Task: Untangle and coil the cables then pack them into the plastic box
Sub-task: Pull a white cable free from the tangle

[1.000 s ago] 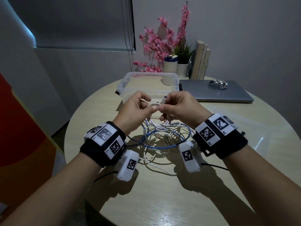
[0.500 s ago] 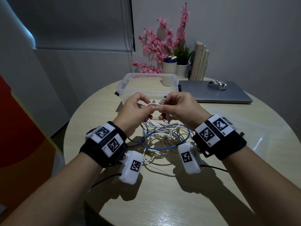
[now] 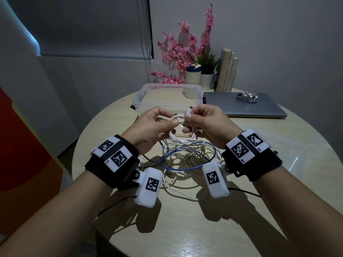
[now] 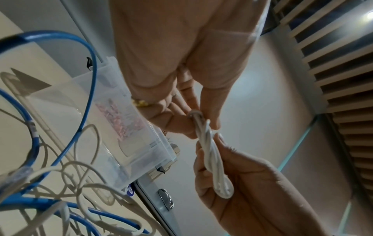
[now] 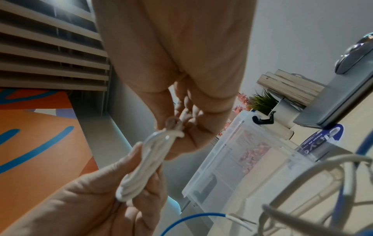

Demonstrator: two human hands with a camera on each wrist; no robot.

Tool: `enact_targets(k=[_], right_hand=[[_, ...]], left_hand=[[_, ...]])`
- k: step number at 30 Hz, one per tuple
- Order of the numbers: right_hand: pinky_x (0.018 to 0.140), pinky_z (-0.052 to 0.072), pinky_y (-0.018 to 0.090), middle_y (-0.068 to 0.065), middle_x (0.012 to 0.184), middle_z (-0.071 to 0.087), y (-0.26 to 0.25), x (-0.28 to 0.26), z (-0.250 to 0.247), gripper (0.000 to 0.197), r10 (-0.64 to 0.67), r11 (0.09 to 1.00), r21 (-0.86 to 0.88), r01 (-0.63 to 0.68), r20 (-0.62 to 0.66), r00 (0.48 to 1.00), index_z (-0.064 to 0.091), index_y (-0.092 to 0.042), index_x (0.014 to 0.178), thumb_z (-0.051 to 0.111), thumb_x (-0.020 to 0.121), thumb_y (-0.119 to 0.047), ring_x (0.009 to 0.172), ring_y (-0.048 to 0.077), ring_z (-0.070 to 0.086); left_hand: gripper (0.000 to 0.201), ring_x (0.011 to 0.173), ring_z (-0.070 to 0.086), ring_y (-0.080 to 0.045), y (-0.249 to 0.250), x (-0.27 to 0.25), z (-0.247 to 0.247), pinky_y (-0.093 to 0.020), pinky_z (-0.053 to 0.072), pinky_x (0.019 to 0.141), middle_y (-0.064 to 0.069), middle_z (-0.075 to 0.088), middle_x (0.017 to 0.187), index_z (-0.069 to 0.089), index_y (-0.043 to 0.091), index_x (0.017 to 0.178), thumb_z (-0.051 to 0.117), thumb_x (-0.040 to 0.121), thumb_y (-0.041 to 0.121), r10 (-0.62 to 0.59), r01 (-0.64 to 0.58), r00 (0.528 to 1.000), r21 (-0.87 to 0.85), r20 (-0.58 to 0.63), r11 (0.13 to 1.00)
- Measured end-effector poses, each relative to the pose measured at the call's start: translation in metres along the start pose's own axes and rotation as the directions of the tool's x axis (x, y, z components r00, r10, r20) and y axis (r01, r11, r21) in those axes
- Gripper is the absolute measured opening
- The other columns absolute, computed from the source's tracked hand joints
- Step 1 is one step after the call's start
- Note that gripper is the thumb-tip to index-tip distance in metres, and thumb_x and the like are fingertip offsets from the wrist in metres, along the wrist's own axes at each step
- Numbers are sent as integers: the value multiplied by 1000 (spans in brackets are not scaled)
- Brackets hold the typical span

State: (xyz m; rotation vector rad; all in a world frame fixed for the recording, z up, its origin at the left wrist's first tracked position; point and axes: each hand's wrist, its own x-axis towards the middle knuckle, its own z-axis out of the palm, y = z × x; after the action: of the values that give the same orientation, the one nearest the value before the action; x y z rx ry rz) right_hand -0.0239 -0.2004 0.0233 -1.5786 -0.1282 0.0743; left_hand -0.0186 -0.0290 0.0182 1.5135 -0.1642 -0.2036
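Above the table's [image 3: 241, 210] centre, I am gripping a coiled white cable [image 3: 182, 140] with both hands: my left hand [image 3: 152, 127] is pinching one end of the bundle, my right hand [image 3: 209, 125] is clasping the other end with a plug poking up. Below, the blue cable [image 3: 185, 168] and loose white cables [image 3: 178, 190] are lying tangled. The plastic box [image 3: 141, 97] is sitting at twelve o'clock, just beyond my fingers, the laptop [image 3: 259, 108] at two o'clock.
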Motion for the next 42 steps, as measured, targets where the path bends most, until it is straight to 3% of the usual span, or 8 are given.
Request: enact_targets(k=[7,13,17,20,23,30,35,42], right_hand=[[48,46,24,8,67,56,-3,0,4,22,31,999,-11,-31,26,999,56,-10,80,46,99,-13,54,16,54],[50,44,28,9,75,56,-7,-4,5,22,-16,1000,-5,16,34,999,56,-10,83,42,99,-8,58,17,52],[54,53,31,8,80,59,-8,-6,6,4,-4,1000,-18,5,57,998,58,-7,91,56,92,-4,58,13,58],[55,54,28,8,75,62,-3,-3,8,24,-25,980,-198,29,23,999,59,-4,95,74,76,-1,62,17,62],[67,58,39,7,70,64,1,1,8,29,-21,934,-357,-2,-62,998,60,-6,90,79,70,1,63,23,67],[44,44,24,9,58,58,1,-2,3,30,115,987,-109,-121,-58,992,49,-7,95,55,82,18,64,25,67],[63,47,37,14,57,61,-3,-4,-3,33,131,991,24,-131,-31,991,48,-3,99,52,80,23,64,30,62],[63,57,33,17,67,61,-1,-1,-1,28,108,988,124,-94,-113,988,49,-4,90,59,78,19,60,24,66]], left_hand=[[13,58,54,-10,-5,2,6,-18,45,47,-7,60,79,57,14,95,61,89,4,-46,40,996,-77,-78,996],[15,56,49,-12,-10,5,4,-20,35,46,-6,58,70,62,18,83,59,90,5,41,0,979,200,-199,980],[12,60,50,-21,-14,9,2,-27,40,54,-8,58,67,64,18,79,63,88,10,116,-37,954,275,-275,961],[9,60,52,-18,-15,9,4,-26,40,53,-7,60,67,64,18,80,64,88,13,164,-68,947,328,-277,942],[7,58,53,-15,-14,8,8,-30,45,58,-8,60,69,64,20,81,65,87,16,215,-112,943,368,-255,923],[9,64,58,-23,-12,4,13,-32,49,59,-13,62,72,65,17,83,63,90,13,221,-154,961,344,-164,926],[6,59,63,-16,-7,-2,9,-26,53,56,-14,62,76,63,10,87,60,91,7,70,-64,997,182,-29,981],[20,67,57,-8,-8,1,7,-25,51,65,6,60,89,63,27,82,74,79,11,372,-271,926,576,-62,771]])
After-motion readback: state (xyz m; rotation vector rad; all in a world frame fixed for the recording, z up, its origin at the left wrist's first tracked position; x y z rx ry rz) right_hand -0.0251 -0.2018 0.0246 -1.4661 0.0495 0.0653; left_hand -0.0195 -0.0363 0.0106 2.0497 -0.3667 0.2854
